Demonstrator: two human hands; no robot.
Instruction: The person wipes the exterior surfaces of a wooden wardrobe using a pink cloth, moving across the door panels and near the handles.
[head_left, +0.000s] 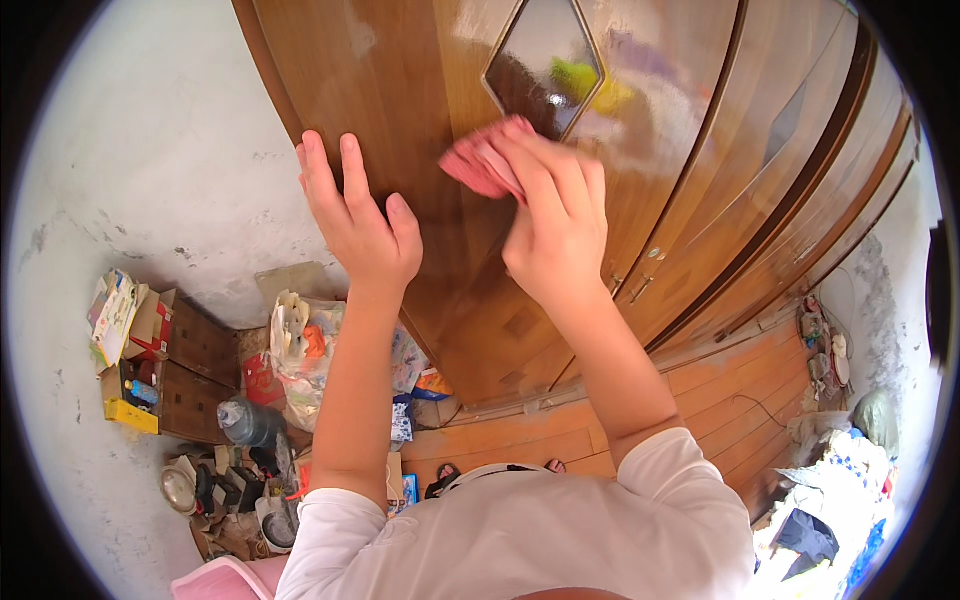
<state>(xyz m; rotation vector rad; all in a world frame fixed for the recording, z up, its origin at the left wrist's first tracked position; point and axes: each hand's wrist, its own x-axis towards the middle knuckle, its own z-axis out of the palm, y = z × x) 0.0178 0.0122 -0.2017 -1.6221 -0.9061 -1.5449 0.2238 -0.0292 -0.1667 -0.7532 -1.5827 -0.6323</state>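
A tall glossy wooden wardrobe stands before me, with a diamond-shaped glass or mirror inset in its door. My right hand grips a folded pink-red cloth at the door, just below the inset; the cloth and fingertips are slightly blurred. To its left, my left hand is raised near the wardrobe's left edge, fingers apart and holding nothing. Whether its palm touches the wood cannot be told. Two small metal handles sit low on the doors, beyond my right forearm.
Left, by the white wall, a small wooden cabinet bears papers and boxes. Near it are a large plastic water bottle, plastic bags and clutter. A pink plastic tub is at lower left. Plank flooring lies below; cloth piles are right.
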